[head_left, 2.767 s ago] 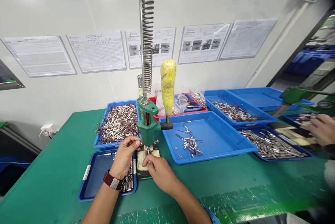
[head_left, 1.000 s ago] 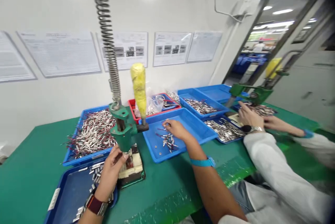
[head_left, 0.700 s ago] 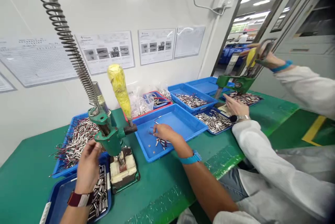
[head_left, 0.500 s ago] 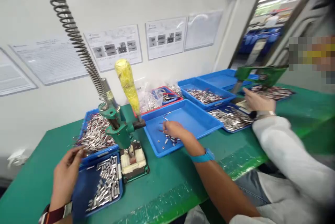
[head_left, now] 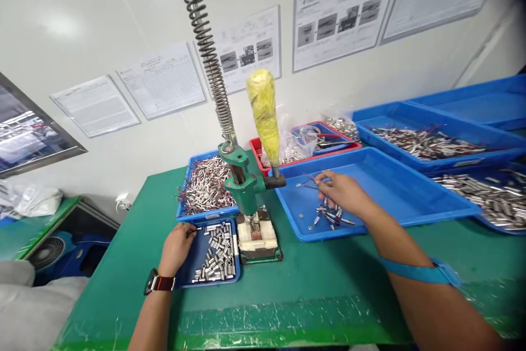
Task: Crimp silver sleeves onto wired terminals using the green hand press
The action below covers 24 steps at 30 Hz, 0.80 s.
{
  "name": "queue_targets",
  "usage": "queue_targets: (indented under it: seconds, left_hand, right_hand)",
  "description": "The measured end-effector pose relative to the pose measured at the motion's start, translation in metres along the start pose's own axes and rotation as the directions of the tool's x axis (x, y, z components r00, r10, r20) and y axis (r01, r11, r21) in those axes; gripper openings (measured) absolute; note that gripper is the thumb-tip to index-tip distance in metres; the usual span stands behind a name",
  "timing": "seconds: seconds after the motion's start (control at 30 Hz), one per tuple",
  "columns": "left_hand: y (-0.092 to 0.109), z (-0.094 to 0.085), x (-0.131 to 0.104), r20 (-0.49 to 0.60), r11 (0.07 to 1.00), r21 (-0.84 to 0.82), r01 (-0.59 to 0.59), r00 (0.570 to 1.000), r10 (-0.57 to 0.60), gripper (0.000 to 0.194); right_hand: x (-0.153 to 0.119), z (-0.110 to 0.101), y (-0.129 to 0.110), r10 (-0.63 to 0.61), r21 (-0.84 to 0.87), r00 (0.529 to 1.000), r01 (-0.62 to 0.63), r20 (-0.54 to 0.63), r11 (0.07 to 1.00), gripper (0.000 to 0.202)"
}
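My left hand is closed in a pinch at the left rim of a small dark blue tray; a thin pale tip shows at its fingertips, too small to name. Short silver metal sleeves fill that tray's right side. My right hand is over a large blue tray, fingers closed on thin red and dark wires. Below it lies a small heap of wired parts. Between my hands stands a green hand press with a yellow-wrapped handle.
Behind the small tray is a blue tray heaped with wired parts. A red tray with plastic bags stands at the back. More blue trays with parts line the right. A tall spring rises above the press.
The view has swung left, and the co-worker at the right is out of frame. My left hand has come to the small tray's rim. My right hand stays over the large tray.
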<state>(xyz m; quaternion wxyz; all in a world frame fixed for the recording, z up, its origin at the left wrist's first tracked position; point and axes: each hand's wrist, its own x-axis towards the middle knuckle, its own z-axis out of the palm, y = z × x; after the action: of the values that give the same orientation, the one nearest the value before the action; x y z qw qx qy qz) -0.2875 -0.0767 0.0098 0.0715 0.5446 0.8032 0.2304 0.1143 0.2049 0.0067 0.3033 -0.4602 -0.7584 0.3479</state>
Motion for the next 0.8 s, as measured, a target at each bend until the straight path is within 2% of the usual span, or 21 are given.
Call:
queue_targets:
  seconds: [0.07, 0.1, 0.17, 0.23, 0.27, 0.37, 0.47, 0.53, 0.6, 0.67, 0.73, 0.8]
  left_hand:
    - [0.0, 0.001, 0.002, 0.027, 1.0, -0.014, -0.013, 1.0, 0.013, 0.012]
    - [0.001, 0.0, 0.001, 0.045, 0.999, -0.025, -0.022, 0.999, 0.023, 0.009]
    - [0.007, -0.003, -0.003, 0.086, 0.997, -0.062, -0.042, 0.995, 0.047, 0.005]
    - [0.021, -0.007, -0.009, 0.125, 0.973, -0.226, -0.045, 0.989, 0.074, 0.008]
    - [0.03, -0.009, -0.012, 0.142, 0.936, -0.35, -0.039, 0.985, 0.094, 0.012]
    - [0.065, -0.013, -0.013, 0.165, 0.737, -0.675, -0.018, 0.971, 0.175, 0.021]
    - [0.098, -0.011, 0.001, 0.145, 0.609, -0.792, -0.038, 0.958, 0.248, 0.022]
    - [0.113, -0.004, 0.016, 0.121, 0.547, -0.835, -0.05, 0.955, 0.272, 0.022]
    - [0.124, 0.008, 0.027, 0.096, 0.494, -0.868, -0.053, 0.958, 0.271, 0.021]
    - [0.129, 0.023, 0.033, 0.069, 0.414, -0.91, -0.033, 0.971, 0.229, 0.021]
    - [0.131, 0.039, 0.032, 0.063, 0.306, -0.952, 0.012, 0.985, 0.159, 0.021]
    - [0.131, 0.052, 0.028, 0.08, 0.195, -0.979, 0.06, 0.992, 0.097, 0.021]
  right_hand:
    - [-0.009, -0.004, -0.006, 0.008, 0.241, 0.999, 0.002, -0.04, 0.97, 0.023]
    - [-0.014, -0.004, -0.009, 0.023, 0.299, 0.998, -0.004, -0.059, 0.954, 0.029]
    - [-0.024, -0.003, -0.015, 0.06, 0.333, 0.993, -0.023, -0.101, 0.943, 0.035]
    - [-0.029, 0.002, -0.017, 0.045, 0.325, 0.986, 0.008, -0.158, 0.946, 0.035]
    - [-0.031, 0.006, -0.017, 0.026, 0.311, 0.983, 0.033, -0.184, 0.95, 0.033]
    - [-0.03, 0.013, -0.015, -0.025, 0.228, 0.978, 0.073, -0.206, 0.971, 0.028]
    - [-0.032, 0.013, -0.02, -0.015, 0.239, 0.978, 0.067, -0.21, 0.969, 0.029]
    - [-0.042, 0.016, -0.031, 0.008, 0.37, 0.98, 0.068, -0.2, 0.927, 0.035]
    - [-0.06, 0.028, -0.047, 0.01, 0.519, 0.989, 0.068, -0.146, 0.852, 0.04]
    - [-0.083, 0.051, -0.065, -0.007, 0.605, 0.998, 0.047, -0.07, 0.795, 0.041]
    - [-0.103, 0.08, -0.08, -0.028, 0.613, 1.0, 0.031, -0.015, 0.789, 0.039]
    - [-0.116, 0.104, -0.092, -0.072, 0.555, 0.997, 0.048, 0.023, 0.831, 0.035]
